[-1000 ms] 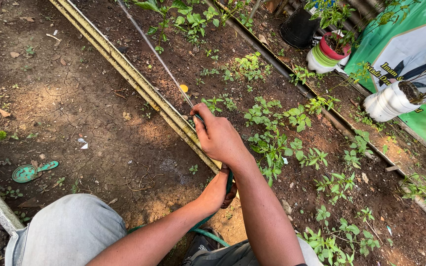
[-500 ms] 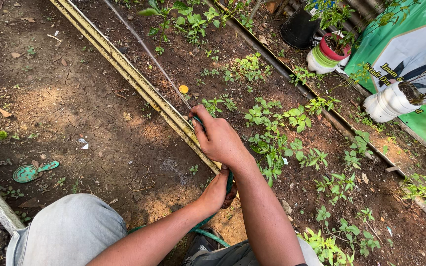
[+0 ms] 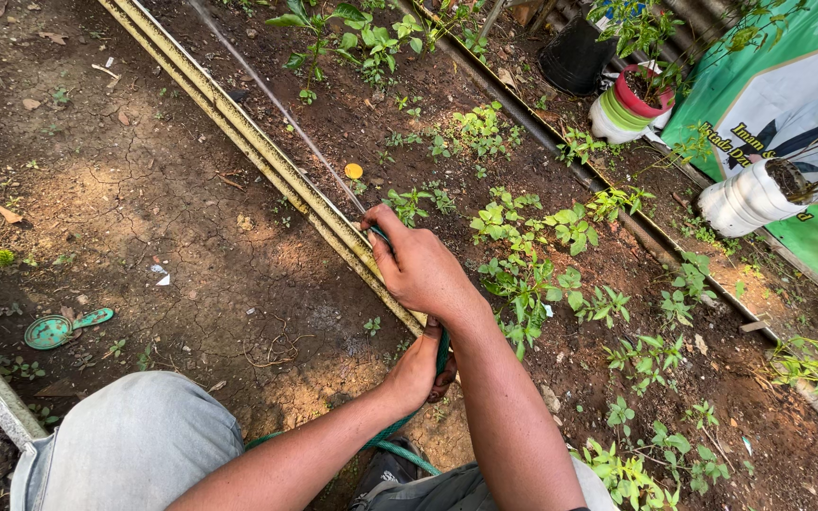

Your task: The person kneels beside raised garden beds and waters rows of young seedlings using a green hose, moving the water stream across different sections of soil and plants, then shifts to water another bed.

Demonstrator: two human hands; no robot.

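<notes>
"Two hands on one green hose [image 3: 442, 352], am I seeing that right?"

"Yes. The right hand [image 3: 423, 270] grips the hose end, fingers curled tight round it with the thumb pressed at the tip. The left hand [image 3: 418, 369] sits lower, fingers wrapped round the hose just behind the right wrist."

"Where does the hose run?"

"It comes up from beside the person's knee at the bottom, passes through the left fist and ends under the right hand, right over the yellowish edging strip [image 3: 239, 123] that borders the bed."

"And the water?"

"One thin jet [image 3: 276, 99] shoots away from the right thumb, up and left along the strip."

"What grows nearby?"

"Small green seedlings [image 3: 523, 274] stand in dark soil just right of the hands. A little yellow disc [image 3: 354, 170] lies on the soil beside the jet."

"Anything else around?"

"Bare cracked earth [image 3: 144, 208] to the left, with a green plastic scoop [image 3: 59, 328] lying on it. Well off at the upper right sit a black pot [image 3: 575, 57], a red and green pot [image 3: 631, 104] and a white jug planter [image 3: 745, 199] against a green banner [image 3: 807, 95]."
</notes>
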